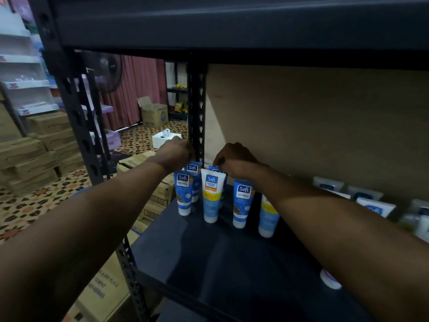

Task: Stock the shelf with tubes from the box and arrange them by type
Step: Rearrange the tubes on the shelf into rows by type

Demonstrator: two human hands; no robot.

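**Head view, dark metal shelf unit.** The shelf board (209, 263) carries a cluster of tubes standing cap-down near its back left corner, beside the perforated rear upright (196, 108).

Front row, left to right:
- a blue Naturals tube (184, 196);
- a Perfect White tube (211, 198) with orange and yellow bands;
- a second Naturals tube (242, 203);
- a yellow-banded tube (267, 219), partly hidden by the right forearm (325, 217).

Two more blue tubes stand behind this row. The left hand (175, 154) hovers over the rear left tube (193, 169) with its fingers curled downward. Whether they grip the crimped end cannot be told, since the back of the hand covers them. The right hand (234, 161) appears to pinch the crimp of the rear right tube (217, 171) between thumb and fingertips.

Further right along the board lie pale tubes (371, 208), blurred. A white rounded object (330, 278) sits near the front edge, under the right arm. Cardboard boxes (99, 291) stand on the patterned floor (34, 205), below left.
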